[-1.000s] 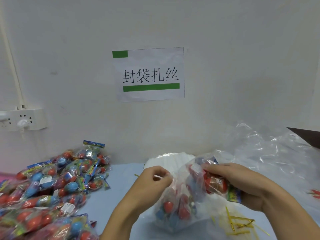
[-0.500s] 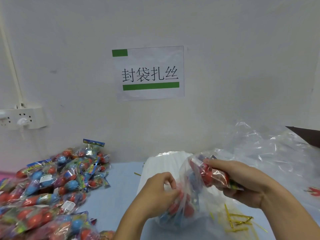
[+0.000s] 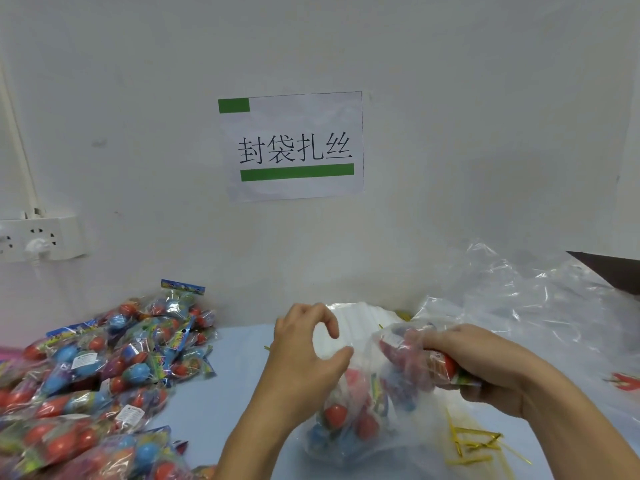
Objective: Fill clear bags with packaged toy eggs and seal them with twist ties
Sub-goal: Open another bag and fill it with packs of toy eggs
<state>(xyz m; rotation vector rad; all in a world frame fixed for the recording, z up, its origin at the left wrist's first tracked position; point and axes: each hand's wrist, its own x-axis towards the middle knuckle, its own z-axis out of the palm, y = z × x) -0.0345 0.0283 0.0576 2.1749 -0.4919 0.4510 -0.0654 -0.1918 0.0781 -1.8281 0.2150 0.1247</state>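
Observation:
A clear bag [image 3: 346, 424] holding several packaged toy eggs, red and blue, sits on the pale blue table [image 3: 235, 382] between my hands. My right hand [image 3: 491, 368] grips an egg packet [image 3: 441, 365] at the bag's mouth, with clear film over my fingers. My left hand [image 3: 304, 355] hovers at the bag's left edge, fingers curved in a loose C with a gap to the thumb. The thumb tip touches the film. Gold twist ties [image 3: 474, 443] lie scattered below my right wrist.
A big pile of egg packets [image 3: 104, 368] covers the table's left side. A white stack of flat bags [image 3: 360, 318] lies behind my hands against the wall. Crumpled clear plastic [image 3: 540, 299] fills the right. A power strip [image 3: 41, 237] hangs on the wall at left.
My left hand let go of the bag's side and rose, its fingers spreading. My right hand stayed at the bag's mouth with the packet. The camera tilted slightly.

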